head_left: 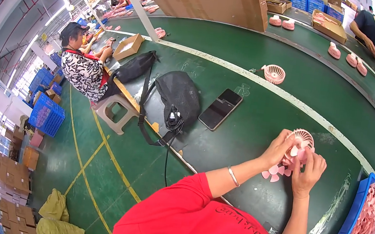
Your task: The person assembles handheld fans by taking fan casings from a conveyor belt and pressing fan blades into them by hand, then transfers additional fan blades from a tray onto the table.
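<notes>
My left hand (pixel 279 149), a silver bangle on its wrist, is closed around a small pink fan housing (pixel 303 137) with a slatted round rim. My right hand (pixel 309 173) pinches a pink fan blade piece (pixel 302 155) against the front of that housing. Fingers partly cover where the two parts meet. Just below my hands, loose pink fan blades (pixel 275 173) lie on the dark green table (pixel 236 175).
A blue crate (pixel 353 215) of pink blades stands at my right. Left of my hands lie a phone (pixel 220 109) and a black bag (pixel 178 98). Beyond, a pink fan (pixel 274 74) rests on the green conveyor (pixel 225 44). A co-worker (pixel 83 63) sits at left.
</notes>
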`<state>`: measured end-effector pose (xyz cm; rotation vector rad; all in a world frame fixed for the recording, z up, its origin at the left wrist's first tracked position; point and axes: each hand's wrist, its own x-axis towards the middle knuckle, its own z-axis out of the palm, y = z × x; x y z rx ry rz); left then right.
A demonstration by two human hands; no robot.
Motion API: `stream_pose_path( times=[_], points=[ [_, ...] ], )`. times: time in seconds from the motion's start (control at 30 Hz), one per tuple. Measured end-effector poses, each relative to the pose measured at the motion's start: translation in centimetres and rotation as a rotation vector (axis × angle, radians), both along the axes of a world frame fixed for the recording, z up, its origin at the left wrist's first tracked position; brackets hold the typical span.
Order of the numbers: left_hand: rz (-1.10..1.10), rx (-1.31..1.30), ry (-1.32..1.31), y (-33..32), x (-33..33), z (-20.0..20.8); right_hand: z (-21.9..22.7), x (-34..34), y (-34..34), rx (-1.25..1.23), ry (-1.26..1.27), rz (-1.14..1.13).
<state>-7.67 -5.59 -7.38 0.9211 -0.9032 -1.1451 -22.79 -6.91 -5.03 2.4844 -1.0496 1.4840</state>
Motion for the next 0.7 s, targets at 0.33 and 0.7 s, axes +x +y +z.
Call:
stream_pose_path(
  times=[0.33, 0.7],
  points=[
    [0.022, -0.087, -0.414, 0.4, -0.9, 0.4, -0.2, 0.2, -0.1, -0.025, 0.133, -0.062],
    [-0.053, -0.025, -0.453, 0.5, -0.5, 1.1, -0.3, -0.3, -0.9, 0.896, -0.485, 0.228]
  ],
)
